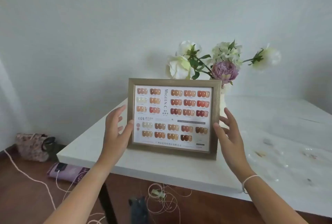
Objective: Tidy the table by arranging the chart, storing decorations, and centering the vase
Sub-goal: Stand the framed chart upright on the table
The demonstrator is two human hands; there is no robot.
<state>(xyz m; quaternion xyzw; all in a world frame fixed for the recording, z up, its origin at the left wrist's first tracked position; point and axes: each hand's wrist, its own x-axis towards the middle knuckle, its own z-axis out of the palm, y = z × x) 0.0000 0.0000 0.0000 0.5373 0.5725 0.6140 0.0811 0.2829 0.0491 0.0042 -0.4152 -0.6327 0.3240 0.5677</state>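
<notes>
Brushed gold frame: the chart (172, 117) is framed in metallic gold-toned moulding and is stood upright on the table (269, 133), near its front-left corner, tilted slightly back.
Chart face: a white sheet is printed with rows of nail-colour swatches in nudes, oranges, reds and browns; a vertical brand title is set in the upper half.
Left hand (116, 130): fingers are spread and loosely curved; the thumb is laid on the frame's left edge, the other fingers are seen beside and behind that edge. Whether the frame is actually gripped cannot be told.
Right hand (229, 133): fingers are opened and splayed; the thumb is placed at the frame's right edge, the rest are held just beside it. A thin cord is worn at the wrist.
Vase (223, 96): a pale vase is mostly hidden behind the frame's upper right corner; white flowers and one mauve bloom are seen above it.
Table edges: the left edge falls just beside the frame; the front edge runs close under the wrists.
Open room: bare tabletop is left to the right of the frame, with small scattered bits near the far right.
</notes>
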